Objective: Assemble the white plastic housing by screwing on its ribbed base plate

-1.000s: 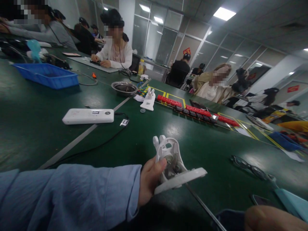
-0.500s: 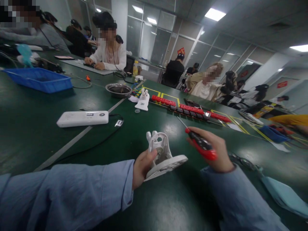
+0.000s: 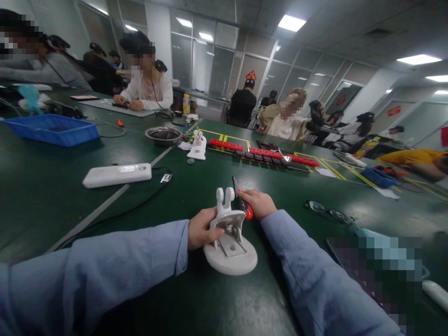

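My left hand [image 3: 204, 229] grips a white plastic stand [image 3: 235, 255] by its upright, thumb in front. The stand has a rounded base towards me and two round-ended prongs on top. Just right of it, my right hand [image 3: 258, 203] is closed around a screwdriver [image 3: 244, 205] with a red and black handle, its shaft pointing up and away. Farther off on the table lie a white flat bracket with prongs [image 3: 198, 147] and a small grey disc [image 3: 191, 161]. A long white plastic casing [image 3: 118, 175] rests to the left.
On the green table [image 3: 168, 200] are a metal bowl [image 3: 164, 135], a blue tray [image 3: 52, 129], red strips [image 3: 266, 153] with black parts, and a black cable [image 3: 140, 205]. Glasses [image 3: 327, 211], a light-blue case [image 3: 381, 247] and a dark flat device lie right. Other people sit around.
My left hand has turned the stand so its base now faces me. My right hand has moved left with the screwdriver, close beside the stand. The view has shifted right.
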